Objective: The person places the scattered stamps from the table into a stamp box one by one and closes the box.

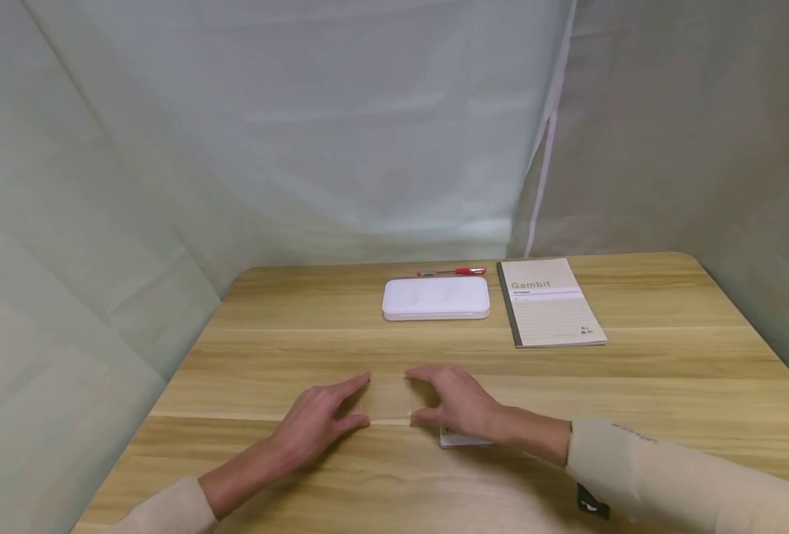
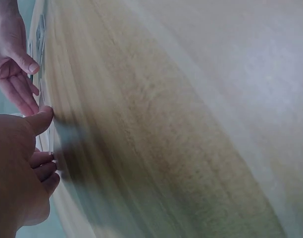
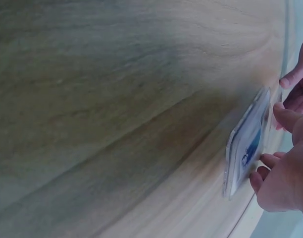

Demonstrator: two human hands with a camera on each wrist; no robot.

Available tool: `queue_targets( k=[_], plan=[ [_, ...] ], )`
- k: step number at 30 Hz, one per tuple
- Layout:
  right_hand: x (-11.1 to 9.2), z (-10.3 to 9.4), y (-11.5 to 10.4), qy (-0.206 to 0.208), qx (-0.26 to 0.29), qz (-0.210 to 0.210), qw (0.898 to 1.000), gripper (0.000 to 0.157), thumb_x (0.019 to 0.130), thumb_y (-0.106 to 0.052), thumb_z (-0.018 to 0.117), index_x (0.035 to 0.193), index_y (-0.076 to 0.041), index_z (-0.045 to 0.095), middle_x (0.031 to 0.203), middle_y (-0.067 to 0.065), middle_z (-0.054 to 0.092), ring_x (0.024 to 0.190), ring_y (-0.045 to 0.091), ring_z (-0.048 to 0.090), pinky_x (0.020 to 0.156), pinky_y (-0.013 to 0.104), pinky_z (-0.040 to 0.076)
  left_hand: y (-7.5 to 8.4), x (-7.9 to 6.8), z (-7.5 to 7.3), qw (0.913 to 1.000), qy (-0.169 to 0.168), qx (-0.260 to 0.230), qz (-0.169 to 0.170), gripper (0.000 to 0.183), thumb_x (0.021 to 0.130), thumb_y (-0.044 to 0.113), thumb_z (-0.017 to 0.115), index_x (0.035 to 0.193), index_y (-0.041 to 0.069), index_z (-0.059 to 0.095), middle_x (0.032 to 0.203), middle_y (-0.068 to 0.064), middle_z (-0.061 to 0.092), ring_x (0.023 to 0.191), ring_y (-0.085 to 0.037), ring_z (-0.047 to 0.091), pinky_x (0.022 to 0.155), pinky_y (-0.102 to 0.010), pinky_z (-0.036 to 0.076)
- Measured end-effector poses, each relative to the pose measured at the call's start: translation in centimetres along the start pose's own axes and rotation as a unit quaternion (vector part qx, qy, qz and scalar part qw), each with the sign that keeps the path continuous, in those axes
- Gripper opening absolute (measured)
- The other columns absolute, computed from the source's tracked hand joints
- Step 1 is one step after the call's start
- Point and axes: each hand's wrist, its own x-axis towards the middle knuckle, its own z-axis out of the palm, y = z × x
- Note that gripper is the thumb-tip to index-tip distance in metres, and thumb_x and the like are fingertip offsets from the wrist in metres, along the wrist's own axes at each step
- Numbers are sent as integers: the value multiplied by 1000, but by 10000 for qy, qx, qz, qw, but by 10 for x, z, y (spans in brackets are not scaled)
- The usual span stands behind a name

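Between my hands lies a clear, flat, rectangular plastic piece (image 1: 390, 399), low over the wooden tabletop. My left hand (image 1: 311, 424) holds its left side, thumb at the near corner and forefinger at the far one. On the opposite side my right hand (image 1: 457, 400) holds it the same way, thumb and forefinger spread. Partly hidden beneath the right hand is a flat, pale, rounded rectangle (image 1: 464, 440) with dark print. The right wrist view shows this thing as a card-like piece (image 3: 248, 144) in a clear-edged case, with a blue picture.
Farther back on the table (image 1: 288, 348) is a white pencil case (image 1: 437, 297), with a red pen (image 1: 451, 272) behind it. A notebook (image 1: 551, 304) lies to their right. Pale fabric (image 1: 368, 133) hangs around the table's back and sides.
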Motion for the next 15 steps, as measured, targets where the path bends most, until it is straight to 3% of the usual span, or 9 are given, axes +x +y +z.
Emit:
queue_targets(
  k=[15],
  plan=[
    [2,11,-2,276,-135,136,9994,65,82,-18,94,138,-1,67,142,17,66,130,33,64,108,48,53,-1,0,1,10000,59,11,23,65,88,27,87,144,5,65,138,-14,68,124,-31,68,101,-47,57]
  ],
)
